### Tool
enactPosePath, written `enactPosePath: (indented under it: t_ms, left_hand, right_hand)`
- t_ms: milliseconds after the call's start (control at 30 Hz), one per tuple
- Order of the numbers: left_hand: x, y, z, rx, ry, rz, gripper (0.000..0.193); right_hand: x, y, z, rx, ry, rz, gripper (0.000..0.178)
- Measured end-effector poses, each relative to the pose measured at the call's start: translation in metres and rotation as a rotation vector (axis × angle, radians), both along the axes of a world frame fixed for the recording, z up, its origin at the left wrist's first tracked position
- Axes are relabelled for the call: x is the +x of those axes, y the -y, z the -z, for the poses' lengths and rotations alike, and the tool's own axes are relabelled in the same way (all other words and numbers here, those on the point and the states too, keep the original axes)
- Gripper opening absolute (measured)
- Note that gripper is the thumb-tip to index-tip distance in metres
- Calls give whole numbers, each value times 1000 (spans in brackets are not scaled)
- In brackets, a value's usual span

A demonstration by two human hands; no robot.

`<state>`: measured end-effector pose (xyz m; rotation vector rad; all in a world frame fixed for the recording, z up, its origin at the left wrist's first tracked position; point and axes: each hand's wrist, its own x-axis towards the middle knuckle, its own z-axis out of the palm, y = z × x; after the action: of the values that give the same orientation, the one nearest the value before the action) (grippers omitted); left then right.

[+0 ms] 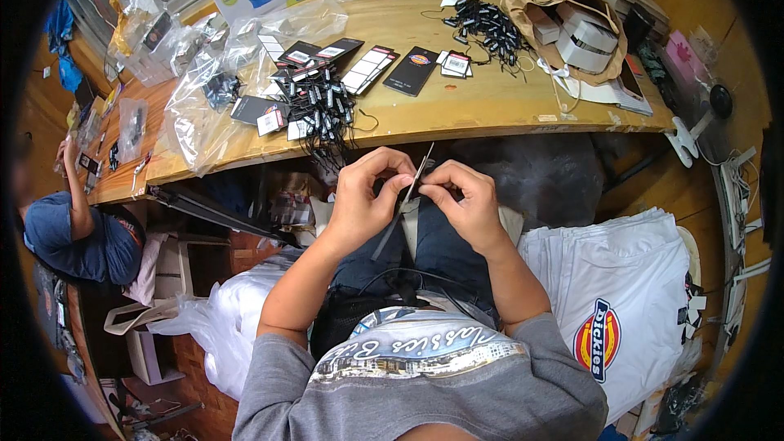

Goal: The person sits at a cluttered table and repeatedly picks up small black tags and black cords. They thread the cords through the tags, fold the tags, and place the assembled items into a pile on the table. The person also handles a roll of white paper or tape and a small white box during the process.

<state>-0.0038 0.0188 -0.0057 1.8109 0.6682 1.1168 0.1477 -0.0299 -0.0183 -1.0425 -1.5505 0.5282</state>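
Above my lap, my left hand (369, 193) pinches a thin stack of hang tags (415, 181), seen almost edge-on. My right hand (462, 199) is closed in a pinch beside the tags' other face; whatever lies between its fingertips is too small to make out. Beyond my hands, at the table's front edge, lies a heap of black tag cords with plastic clips (314, 110), some hanging over. Around it are black hang tags (260, 111) with white barcode labels. A single black tag (412, 71) and small white labels (454, 64) lie to the right.
A second cord pile (488, 26) sits near a brown paper bag (531, 0) holding white boxes. Clear plastic bags (200, 118) cover the table's left. White printed shirts (625, 302) are stacked at my right. Another person (77, 233) sits at far left.
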Motion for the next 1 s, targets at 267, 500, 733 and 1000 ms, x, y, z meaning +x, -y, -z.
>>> enactPosePath:
  t_ms: [267,500,733,1000]
  left_hand:
    - [-20,2,-13,-116,31,52,2]
    - [-20,1,2,-322,172,262,6]
    - [-10,12,-1,-317,72,246,7]
    - [-19,-2,-7,-552,574,146,10]
  right_hand:
    - [31,6,18,-232,-73,-120,11]
    - [12,13,3,-221,-346,-125,24]
    - [5,5,-9,-38,13,-176,15]
    - [19,7,-5,-241,-93,-304,23]
